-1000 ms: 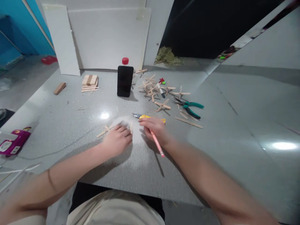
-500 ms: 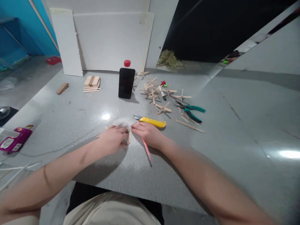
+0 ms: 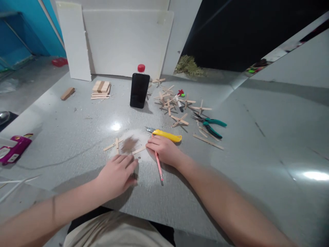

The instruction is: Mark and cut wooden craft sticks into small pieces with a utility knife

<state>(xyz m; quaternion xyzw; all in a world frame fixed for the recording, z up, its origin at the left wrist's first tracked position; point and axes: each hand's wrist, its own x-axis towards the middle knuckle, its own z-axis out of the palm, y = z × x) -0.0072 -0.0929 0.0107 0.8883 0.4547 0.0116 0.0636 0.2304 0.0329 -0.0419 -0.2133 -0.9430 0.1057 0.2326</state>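
My right hand (image 3: 164,151) holds a pink pencil (image 3: 158,167) against the grey table (image 3: 77,130), its fingertips touching a loose craft stick (image 3: 138,150). My left hand (image 3: 117,173) lies flat on the table, fingers together, holding nothing, just below that stick. A cross of two craft sticks (image 3: 113,144) lies above my left hand, beside a brownish smudge on a white worn patch (image 3: 130,144). A yellow utility knife (image 3: 166,134) lies right behind my right hand.
A black phone (image 3: 139,90) stands propped against a red-capped bottle (image 3: 141,68). Several stick crosses (image 3: 171,103), green-handled pliers (image 3: 210,123), a stick stack (image 3: 100,90), a wood block (image 3: 67,93), and a purple glue gun (image 3: 11,151) at the left edge lie around. White boards (image 3: 123,41) stand behind.
My left hand slid back toward me off the sticks, uncovering the cross and the loose stick. My right hand stays by the stick with the pencil. The camera tilted slightly.
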